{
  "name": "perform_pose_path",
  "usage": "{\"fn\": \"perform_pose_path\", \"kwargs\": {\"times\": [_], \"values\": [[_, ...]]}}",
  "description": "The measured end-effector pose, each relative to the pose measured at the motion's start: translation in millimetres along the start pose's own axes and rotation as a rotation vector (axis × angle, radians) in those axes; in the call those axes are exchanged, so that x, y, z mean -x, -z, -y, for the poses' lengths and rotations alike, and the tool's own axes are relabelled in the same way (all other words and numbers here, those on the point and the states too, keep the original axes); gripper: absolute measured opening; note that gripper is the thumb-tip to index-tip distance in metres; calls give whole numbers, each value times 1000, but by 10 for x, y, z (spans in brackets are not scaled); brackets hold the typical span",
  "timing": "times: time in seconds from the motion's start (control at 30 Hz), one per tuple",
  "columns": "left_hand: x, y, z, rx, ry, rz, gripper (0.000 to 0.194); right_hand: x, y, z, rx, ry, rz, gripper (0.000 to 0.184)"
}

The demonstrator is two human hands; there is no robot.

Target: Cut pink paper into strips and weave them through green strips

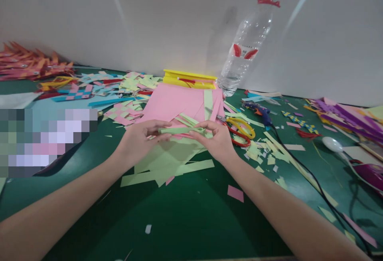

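Green paper [180,130] in two hands [134,142] [218,138]

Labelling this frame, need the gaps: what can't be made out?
- Green strip, head view: parts under the fingers of the left hand and right hand are hidden.
- Pink paper, head view: lower part hidden by hands and green paper.
- Item at left, head view: hidden by pixelation.
- Bottle label, head view: print too small.
- Purple item, head view: cut off by right edge.
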State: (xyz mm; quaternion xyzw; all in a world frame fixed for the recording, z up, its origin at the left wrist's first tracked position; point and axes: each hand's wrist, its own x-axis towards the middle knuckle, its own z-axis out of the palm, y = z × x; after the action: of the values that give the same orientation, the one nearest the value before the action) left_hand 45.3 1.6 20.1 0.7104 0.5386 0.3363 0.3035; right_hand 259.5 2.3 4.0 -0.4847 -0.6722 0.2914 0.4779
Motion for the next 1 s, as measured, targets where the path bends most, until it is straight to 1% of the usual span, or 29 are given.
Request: {"fn": "perform_pose_path", "kwargs": {"times": [0.13,0.37,0.5,0.7,0.77,0.87,1.0], "values": [[6,7,-14,123,58,21,28,-5,-6,-2,-37,-3,-6,17],[16,-2,-15,182,42,26,25,-6,3,-7,-34,-16,1,19],[18,2,-34,160,50,9,22,-5,0,-15,-46,-12,9,20],[23,18,-14,63,16,4,29,-1,-12,-33,-52,1,40,25],[21,19,2,69,5,16,28,-2,-12,-45,-38,2,67,28],[17,16,10,95,-6,25,25,-3,-10,-73,-37,5,100,27],[17,10,2,126,-9,21,23,-1,-9,-96,-63,8,107,26]]}}
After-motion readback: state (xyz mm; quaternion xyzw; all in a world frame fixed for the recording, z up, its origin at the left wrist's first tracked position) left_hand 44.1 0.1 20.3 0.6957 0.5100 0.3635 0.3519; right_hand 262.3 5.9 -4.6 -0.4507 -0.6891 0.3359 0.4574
